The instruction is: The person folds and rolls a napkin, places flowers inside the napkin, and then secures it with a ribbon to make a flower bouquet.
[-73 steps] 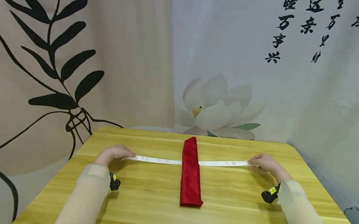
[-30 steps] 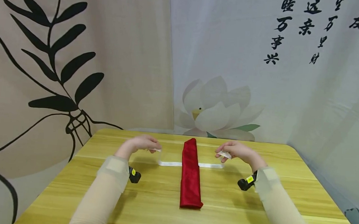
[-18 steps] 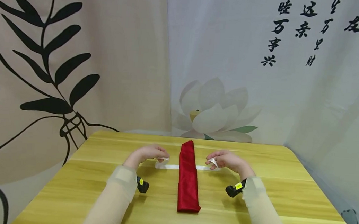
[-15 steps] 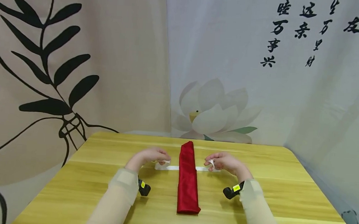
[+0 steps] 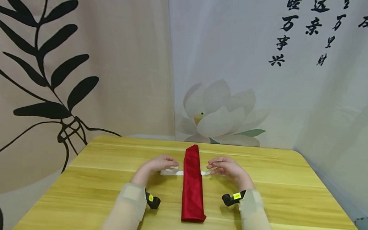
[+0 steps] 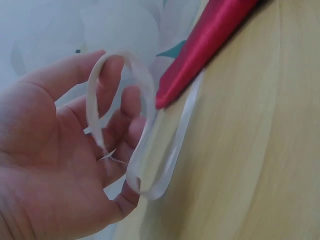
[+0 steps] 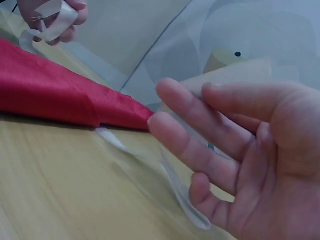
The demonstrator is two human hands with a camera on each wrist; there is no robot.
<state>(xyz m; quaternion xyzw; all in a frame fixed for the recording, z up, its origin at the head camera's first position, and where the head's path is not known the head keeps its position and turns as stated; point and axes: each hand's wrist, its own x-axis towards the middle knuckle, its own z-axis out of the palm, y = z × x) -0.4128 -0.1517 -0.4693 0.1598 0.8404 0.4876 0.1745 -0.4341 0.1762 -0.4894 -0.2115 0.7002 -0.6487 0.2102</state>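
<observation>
A long, narrow bundle of folded red satin cloth (image 5: 194, 187) lies lengthwise on the table. A white ribbon (image 5: 180, 173) passes crosswise beneath it and comes out on both sides. Left of the cloth, my left hand (image 5: 162, 162) pinches one part of the ribbon; the left wrist view shows it looped at the fingertips, its frayed end hanging by the palm. My right hand (image 5: 226, 168), right of the cloth, has thumb and forefinger together. From there the ribbon (image 7: 186, 197) droops in a loop behind the fingers, which partly hide where it is held.
The yellow wooden table (image 5: 107, 209) has a far edge close to a hanging backdrop (image 5: 135, 72) printed with leaves, a lotus and characters. A small black camera is strapped to each wrist, under pale sleeves.
Both hands have come inward from the ribbon's outstretched ends toward the red cloth, lifting the ends and folding them back. The ribbon's flat length on the table has shortened; the cloth stays put.
</observation>
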